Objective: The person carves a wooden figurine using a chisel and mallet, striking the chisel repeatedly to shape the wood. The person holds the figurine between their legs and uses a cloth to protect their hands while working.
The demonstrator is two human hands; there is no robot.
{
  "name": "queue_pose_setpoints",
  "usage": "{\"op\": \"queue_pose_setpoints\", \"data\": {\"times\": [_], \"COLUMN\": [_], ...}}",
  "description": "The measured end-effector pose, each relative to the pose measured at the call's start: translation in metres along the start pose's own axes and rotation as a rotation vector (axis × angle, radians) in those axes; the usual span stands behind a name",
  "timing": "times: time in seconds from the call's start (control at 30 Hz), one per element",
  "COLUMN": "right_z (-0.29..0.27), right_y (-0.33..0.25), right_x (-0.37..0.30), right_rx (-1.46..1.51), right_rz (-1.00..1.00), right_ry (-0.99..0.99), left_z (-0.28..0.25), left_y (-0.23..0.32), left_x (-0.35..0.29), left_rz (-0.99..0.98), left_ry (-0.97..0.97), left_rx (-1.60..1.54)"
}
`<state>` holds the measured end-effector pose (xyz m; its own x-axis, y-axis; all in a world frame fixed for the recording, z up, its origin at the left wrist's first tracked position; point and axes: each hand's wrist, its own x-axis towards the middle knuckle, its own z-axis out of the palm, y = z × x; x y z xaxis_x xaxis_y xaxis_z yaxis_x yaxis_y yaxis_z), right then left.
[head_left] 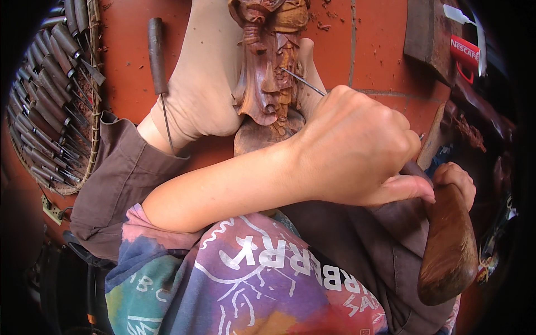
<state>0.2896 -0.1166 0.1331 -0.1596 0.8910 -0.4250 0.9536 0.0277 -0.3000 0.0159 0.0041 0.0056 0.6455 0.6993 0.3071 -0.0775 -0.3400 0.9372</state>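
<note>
My left forearm reaches across to the right, and my left hand point(357, 145) is closed in a fist around a chisel point(308, 84). Its handle is hidden in the fist; the thin steel shank points up and left, its tip at the carved wooden figure point(262, 72). That reddish-brown figure stands between my bare feet, which flank it. Off to the right, my right hand point(456, 181) is closed on a wooden mallet point(451, 251), whose thick rounded head hangs toward me. Part of the grip is hidden behind the mallet and my left thumb.
At the left, a round woven basket point(94, 120) holds many chisels with dark handles. Another chisel point(156, 58) leans against my left ankle. A dark wooden block point(427, 42) and a red cup point(466, 53) are at the upper right. Wood shavings litter the red tiled floor point(379, 50).
</note>
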Motion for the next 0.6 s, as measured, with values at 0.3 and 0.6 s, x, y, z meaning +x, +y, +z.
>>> {"op": "queue_pose_setpoints", "data": {"times": [0.3,0.6], "right_z": [-0.002,-0.034], "right_y": [-0.059,0.004], "right_x": [0.038,-0.03], "right_rx": [-0.684,-0.373], "right_rz": [0.704,0.3], "right_ry": [-0.546,-0.18], "left_z": [0.008,0.001], "left_y": [-0.003,-0.003], "left_x": [0.004,0.016], "left_rz": [-0.031,0.112], "left_ry": [0.115,0.595], "left_rx": [-0.046,-0.32]}}
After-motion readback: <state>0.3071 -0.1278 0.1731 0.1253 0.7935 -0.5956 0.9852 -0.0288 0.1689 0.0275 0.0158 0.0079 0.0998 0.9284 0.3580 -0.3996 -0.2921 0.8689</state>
